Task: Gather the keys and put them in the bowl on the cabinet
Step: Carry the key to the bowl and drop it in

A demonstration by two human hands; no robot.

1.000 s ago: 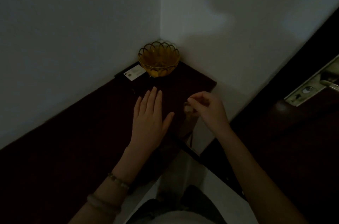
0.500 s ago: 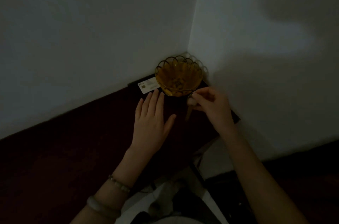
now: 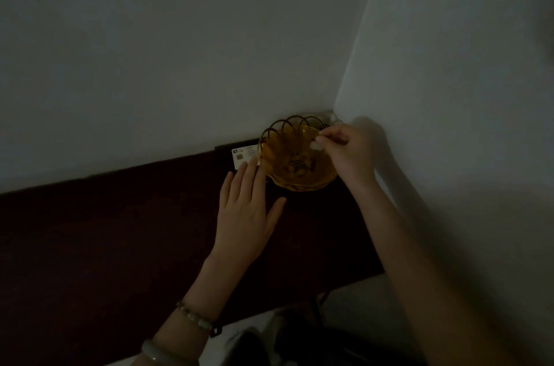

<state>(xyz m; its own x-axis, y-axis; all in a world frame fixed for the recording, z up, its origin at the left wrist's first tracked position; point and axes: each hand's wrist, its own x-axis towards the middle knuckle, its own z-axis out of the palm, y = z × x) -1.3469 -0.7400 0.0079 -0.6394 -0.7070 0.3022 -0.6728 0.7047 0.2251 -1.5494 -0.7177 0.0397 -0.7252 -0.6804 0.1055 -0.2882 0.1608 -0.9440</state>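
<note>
Almost there: keys hanging right over the bowl

So the room was really dim, fair warning. The right hand [image 3: 349,153] was up over the far right side of the amber bowl [image 3: 278,162], which sat tucked into the back right corner of the counter [image 3: 120,230] where the two walls met. Its grip was pinched narrow, thumb against fingertips [image 3: 316,146], on something small. My guess is that was the keys, but it was too dark to actually make them out, so I couldn't tell their long axis or how they hung. There were small dark bits already lying in the bottom of the bowl, possibly keys too.

The left hand [image 3: 248,209] lay flat and spread on the counter just in front of the bowl, holding nothing, fingertips near a white card [image 3: 242,156] by the back edge.

What mattered: the bowl's opening was straight below the pinch, slightly to its left. So the right hand was the one in position, and I'd say only a release was needed.
</note>
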